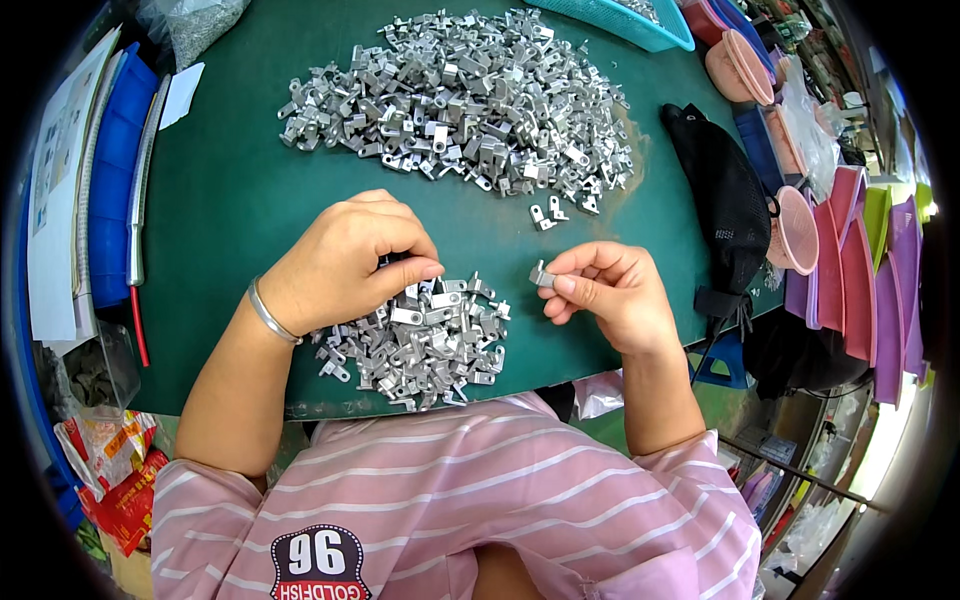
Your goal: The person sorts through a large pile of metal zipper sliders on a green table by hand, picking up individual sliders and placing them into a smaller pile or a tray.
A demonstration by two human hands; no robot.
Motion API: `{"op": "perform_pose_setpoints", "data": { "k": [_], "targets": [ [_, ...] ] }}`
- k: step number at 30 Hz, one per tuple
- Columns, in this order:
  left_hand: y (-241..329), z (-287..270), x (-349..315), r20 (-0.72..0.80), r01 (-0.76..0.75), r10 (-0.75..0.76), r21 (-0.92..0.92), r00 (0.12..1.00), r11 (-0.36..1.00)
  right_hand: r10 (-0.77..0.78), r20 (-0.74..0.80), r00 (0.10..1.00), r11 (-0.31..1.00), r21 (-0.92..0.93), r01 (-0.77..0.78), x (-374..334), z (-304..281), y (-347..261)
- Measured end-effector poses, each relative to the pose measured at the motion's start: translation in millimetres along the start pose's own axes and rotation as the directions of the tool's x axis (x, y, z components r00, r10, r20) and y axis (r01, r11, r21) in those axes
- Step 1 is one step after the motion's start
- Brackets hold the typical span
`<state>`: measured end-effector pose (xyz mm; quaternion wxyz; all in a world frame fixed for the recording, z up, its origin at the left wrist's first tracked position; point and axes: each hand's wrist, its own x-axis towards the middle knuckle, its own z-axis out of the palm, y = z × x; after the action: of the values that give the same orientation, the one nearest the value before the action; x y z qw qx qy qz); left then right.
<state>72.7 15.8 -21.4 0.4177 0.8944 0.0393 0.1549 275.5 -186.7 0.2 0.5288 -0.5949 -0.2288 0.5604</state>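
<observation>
Between the thumb and fingers of my right hand (610,290) is a small L-shaped metal bracket (543,277), held just above the green table (440,215). My left hand (365,245), with a silver bangle on its wrist, rests at the upper left of the near pile of brackets (430,345). Its thumb and fingers are closed together; whatever they may grip is hidden. A much larger heap of the same grey brackets (465,100) spreads over the far part of the table. A few loose brackets (548,212) lie between that heap and my right hand.
A light blue basket (640,25) stands at the far right. Along the right edge are a black cloth bag (722,190) and pink baskets (795,228). Papers (65,190) and a blue tray (112,180) line the left edge. A plastic bag of parts (200,25) sits far left.
</observation>
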Motion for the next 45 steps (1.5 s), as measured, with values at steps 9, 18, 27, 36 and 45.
{"op": "perform_pose_setpoints", "data": {
  "k": [9, 18, 27, 36, 45],
  "targets": [
    [0, -2, 1, -0.001, 0.003, -0.003, -0.006, 1.000, 1.000, -0.716, 0.258, 0.649, -0.019, -0.936, 0.352, 31, 14, 9],
    [-1, 0, -2, -0.008, 0.031, -0.031, -0.017, 0.999, 0.999, -0.218, -0.051, 0.975, 0.965, -0.163, 0.207, 14, 5, 10],
    [-1, -1, -1, -0.011, 0.007, -0.007, -0.010, 1.000, 1.000, -0.180, -0.024, 0.983, 0.984, -0.005, 0.180, 6, 1, 15],
    [-2, 0, -2, -0.019, 0.005, -0.005, -0.004, 1.000, 1.000, -0.750, 0.252, 0.612, -0.038, -0.939, 0.341, 38, 1, 4],
    [-1, 2, -2, -0.031, 0.016, -0.016, -0.014, 0.999, 1.000, -0.198, -0.111, 0.974, 0.971, -0.157, 0.179, 18, -3, 6]
  ]
}}
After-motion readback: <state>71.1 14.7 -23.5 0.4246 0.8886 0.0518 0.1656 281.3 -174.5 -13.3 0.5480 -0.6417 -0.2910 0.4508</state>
